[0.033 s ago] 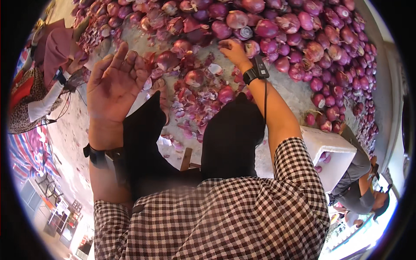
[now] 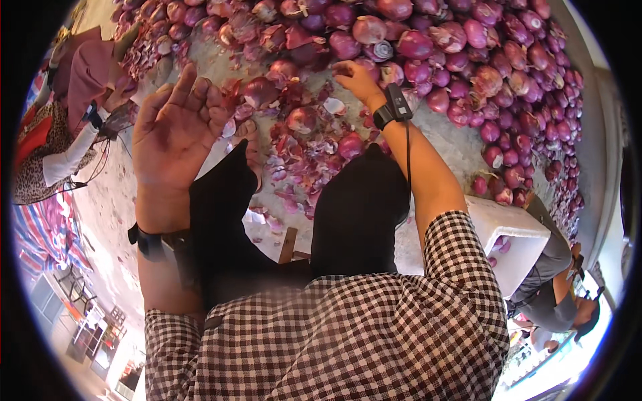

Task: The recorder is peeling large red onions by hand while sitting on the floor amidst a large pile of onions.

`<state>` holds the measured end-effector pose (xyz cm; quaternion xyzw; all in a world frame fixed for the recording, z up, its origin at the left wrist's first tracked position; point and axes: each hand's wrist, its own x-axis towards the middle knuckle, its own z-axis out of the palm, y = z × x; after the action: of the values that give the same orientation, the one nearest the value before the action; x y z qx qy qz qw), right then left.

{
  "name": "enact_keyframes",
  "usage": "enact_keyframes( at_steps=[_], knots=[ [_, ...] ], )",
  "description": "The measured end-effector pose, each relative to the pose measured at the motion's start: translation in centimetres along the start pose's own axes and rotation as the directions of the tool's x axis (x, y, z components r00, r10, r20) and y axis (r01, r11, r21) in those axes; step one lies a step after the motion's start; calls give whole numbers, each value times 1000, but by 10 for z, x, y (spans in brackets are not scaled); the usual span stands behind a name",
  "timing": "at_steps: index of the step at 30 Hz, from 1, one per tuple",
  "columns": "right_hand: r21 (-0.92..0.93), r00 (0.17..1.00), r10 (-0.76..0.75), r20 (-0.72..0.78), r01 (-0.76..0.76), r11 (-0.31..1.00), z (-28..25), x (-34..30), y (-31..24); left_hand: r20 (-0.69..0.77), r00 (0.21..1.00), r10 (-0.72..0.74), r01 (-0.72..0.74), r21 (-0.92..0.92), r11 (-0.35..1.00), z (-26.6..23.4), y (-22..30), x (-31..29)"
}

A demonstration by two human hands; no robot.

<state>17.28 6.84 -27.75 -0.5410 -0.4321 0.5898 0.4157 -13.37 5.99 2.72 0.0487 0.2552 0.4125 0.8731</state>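
A big heap of red onions [image 2: 468, 53] covers the ground ahead of me. My left hand [image 2: 175, 130] is raised with the palm toward me, fingers apart and nothing in it. A black strap sits on its wrist. My right hand [image 2: 358, 79] reaches out to the near edge of the heap, back of the hand up. Its fingers curl down among the onions, and whether they grip one is hidden. A black wrist device [image 2: 394, 107] is on that arm. Loose onion skins [image 2: 301, 154] lie between my black-trousered knees and the heap.
A seated person in a maroon head cover [image 2: 80, 73] works at the left. A white foam box [image 2: 515, 234] stands at my right, with another person [image 2: 555, 287] beyond it. A wooden stool [image 2: 289, 244] shows between my legs. A striped tarp [image 2: 40, 227] lies lower left.
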Motion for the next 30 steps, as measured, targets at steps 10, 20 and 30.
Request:
enact_keyframes(
  at_steps=[10,20,30],
  knots=[
    [-460,840,-237,489,478,748,110,27,-35,-56,997,62,-65,-45,997,-11,21,-26],
    [-612,745,-240,622,654,445,168,58,-20,-84,994,71,-72,-9,997,-22,33,-42],
    [-772,789,-6,615,603,203,189,64,-8,-120,988,101,-110,-71,991,-34,41,-61]
  ],
)
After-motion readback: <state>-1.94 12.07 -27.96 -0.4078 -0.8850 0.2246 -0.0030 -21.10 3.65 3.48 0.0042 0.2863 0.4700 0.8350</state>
